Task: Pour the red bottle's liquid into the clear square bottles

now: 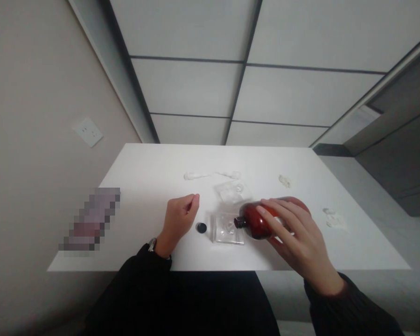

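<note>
My right hand is wrapped over a red-brown bottle, which is tilted onto its side with its dark uncapped mouth pointing left. Below the mouth is a clear plastic case. Just left of this case, a small black cap lies on the white table. My left hand is closed in a loose fist near the cap, thumb on top; the inside of the fist is hidden, and I cannot tell whether anything is in it. Behind the case lies another clear plastic piece.
A white, thin-waisted strip lies toward the back. Crumpled pale scraps and another crumpled scrap are on the right. A blurred-out flat object lies at the left edge. A wall with an outlet stands on the left.
</note>
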{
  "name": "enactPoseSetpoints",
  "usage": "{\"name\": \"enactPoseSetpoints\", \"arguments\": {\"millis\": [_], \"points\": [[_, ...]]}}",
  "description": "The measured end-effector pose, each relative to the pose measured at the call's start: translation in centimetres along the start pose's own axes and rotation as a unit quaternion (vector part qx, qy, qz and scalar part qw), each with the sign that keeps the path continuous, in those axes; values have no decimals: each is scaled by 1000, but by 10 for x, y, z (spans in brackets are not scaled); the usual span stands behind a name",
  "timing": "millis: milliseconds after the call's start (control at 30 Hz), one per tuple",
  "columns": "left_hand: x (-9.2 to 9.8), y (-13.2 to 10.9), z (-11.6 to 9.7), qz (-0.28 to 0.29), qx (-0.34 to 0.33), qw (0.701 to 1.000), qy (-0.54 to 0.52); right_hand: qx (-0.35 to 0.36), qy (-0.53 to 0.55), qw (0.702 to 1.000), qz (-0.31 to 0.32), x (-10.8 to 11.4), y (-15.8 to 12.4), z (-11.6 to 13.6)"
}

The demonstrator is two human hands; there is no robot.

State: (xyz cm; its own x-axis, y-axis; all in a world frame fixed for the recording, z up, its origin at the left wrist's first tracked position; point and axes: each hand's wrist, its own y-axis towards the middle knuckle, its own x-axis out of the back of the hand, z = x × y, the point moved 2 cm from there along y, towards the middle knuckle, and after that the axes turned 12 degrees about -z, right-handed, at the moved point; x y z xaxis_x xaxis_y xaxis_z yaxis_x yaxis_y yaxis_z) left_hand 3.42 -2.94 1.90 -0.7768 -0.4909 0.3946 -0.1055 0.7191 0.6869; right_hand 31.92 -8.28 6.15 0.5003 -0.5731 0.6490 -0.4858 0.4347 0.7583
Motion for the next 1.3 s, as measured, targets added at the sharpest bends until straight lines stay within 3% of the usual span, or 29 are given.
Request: {"name": "enactPoseSetpoints", "arguments": {"millis": [1300], "points": [[-1,-1,1,3,7,1000,-9,1,0,1000,10,4,3,0]]}}
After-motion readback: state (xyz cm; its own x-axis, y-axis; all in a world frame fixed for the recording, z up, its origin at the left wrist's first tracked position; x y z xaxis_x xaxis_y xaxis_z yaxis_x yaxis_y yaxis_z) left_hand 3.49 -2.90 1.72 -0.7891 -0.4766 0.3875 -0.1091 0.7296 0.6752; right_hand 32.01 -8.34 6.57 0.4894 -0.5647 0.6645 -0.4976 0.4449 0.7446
